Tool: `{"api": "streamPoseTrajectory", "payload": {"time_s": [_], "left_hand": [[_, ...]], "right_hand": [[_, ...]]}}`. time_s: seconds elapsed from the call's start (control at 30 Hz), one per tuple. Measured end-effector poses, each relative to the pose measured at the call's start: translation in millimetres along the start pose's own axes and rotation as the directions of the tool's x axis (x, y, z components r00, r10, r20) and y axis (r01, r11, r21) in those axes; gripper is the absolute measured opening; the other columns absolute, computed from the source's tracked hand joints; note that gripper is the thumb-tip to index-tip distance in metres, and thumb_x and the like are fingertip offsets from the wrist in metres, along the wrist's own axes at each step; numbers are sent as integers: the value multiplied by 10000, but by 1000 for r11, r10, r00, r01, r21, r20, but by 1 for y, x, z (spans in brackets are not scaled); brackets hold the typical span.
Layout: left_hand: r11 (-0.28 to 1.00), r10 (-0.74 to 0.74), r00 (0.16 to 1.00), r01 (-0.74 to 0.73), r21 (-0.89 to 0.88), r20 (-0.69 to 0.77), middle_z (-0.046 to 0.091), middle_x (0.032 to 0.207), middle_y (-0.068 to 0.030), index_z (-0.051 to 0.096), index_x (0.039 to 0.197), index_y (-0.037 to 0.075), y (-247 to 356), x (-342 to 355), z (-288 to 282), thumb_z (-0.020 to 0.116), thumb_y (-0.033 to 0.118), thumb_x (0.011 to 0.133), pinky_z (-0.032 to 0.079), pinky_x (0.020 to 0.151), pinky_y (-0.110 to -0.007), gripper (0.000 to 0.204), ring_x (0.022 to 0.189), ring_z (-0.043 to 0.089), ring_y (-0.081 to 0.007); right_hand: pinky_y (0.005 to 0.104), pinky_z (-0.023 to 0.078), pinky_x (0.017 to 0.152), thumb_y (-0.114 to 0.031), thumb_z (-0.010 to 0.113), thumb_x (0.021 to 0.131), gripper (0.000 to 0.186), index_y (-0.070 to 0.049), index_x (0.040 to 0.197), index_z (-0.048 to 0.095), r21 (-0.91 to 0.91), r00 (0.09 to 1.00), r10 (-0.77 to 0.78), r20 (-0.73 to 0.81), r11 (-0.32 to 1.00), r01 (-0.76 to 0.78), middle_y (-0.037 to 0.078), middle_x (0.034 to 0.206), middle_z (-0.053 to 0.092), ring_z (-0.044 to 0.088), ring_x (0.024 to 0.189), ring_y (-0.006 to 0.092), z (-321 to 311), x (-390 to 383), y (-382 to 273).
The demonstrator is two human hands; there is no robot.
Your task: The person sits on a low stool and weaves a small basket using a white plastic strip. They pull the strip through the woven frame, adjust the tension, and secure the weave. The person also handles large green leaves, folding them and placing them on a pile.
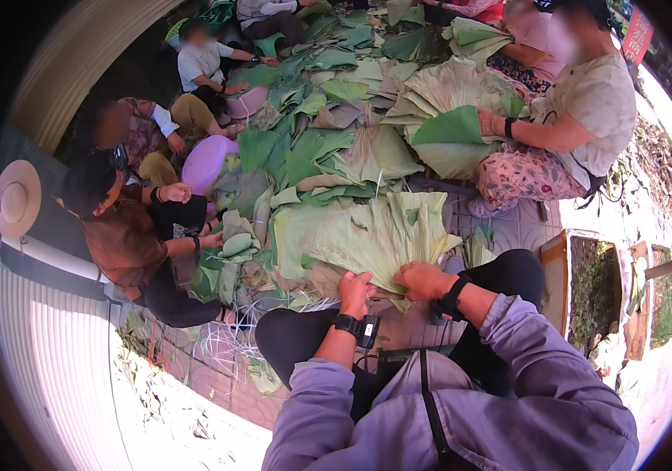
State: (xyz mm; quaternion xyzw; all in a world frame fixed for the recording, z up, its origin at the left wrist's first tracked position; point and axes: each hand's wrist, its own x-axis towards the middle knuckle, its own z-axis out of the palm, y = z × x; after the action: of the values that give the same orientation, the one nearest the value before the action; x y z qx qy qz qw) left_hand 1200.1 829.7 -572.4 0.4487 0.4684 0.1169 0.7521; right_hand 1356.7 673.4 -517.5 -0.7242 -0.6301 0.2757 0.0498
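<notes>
A pale green lotus leaf, pleated like a fan, spreads in front of my knees, its narrow gathered end toward me. My right hand is closed round that narrow end. Just to its left, my left hand has its fingers curled on the leaf's near edge; its fingertips are partly hidden. Beneath and to the left lies another broad, flat leaf. Both wrists wear black bands.
A large heap of green and brownish leaves stretches ahead. Several people sit around it; one at right holds a leaf bundle. White plastic strips lie tangled by my left knee. A purple balloon-like object is at left, a planter box at right.
</notes>
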Motion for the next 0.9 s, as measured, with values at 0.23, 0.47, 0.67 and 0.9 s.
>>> {"api": "streamPoseTrajectory", "payload": {"time_s": [0.23, 0.47, 0.67, 0.9], "left_hand": [[996, 76, 988, -82, -45, -131, 645, 916, -95, 576, 1008, 29, -3, 4, -13, 697, 92, 905, 578, 668, -357, 171, 719, 661, -218], [686, 713, 679, -622, 377, -176, 654, 1061, -106, 609, 1066, 8, 18, -11, -2, 674, -26, 845, 514, 883, -321, 232, 941, 639, -210], [363, 769, 580, -743, 563, 269, 624, 1223, -151, 637, 1112, 0, 12, -26, 20, 699, 7, 820, 492, 1004, -375, 299, 1128, 625, -313], [62, 551, 719, -541, 839, 423, 541, 1410, -190, 629, 1311, 36, -27, -10, 7, 799, 200, 793, 422, 1096, -472, 569, 1310, 501, -389]], "right_hand": [[525, 522, 939, -261, 767, 781, 452, -106, 1197, 680, -5, 1000, -8, -20, 1000, 7, 164, 1185, 659, 623, 1146, 397, 6, 2, 3], [514, 533, 920, -277, 795, 776, 463, -95, 1187, 687, -30, 1000, -15, -11, 999, 14, 163, 1179, 666, 625, 1141, 393, 11, 4, 7], [495, 538, 927, -284, 773, 779, 463, -87, 1187, 676, -54, 998, -57, -38, 997, 55, 173, 1141, 676, 639, 1111, 397, 20, 9, 10], [487, 552, 906, -258, 743, 797, 409, -69, 1156, 690, -24, 995, -42, -87, 999, 40, 185, 1122, 687, 667, 1068, 394, 14, 12, 7]]}}
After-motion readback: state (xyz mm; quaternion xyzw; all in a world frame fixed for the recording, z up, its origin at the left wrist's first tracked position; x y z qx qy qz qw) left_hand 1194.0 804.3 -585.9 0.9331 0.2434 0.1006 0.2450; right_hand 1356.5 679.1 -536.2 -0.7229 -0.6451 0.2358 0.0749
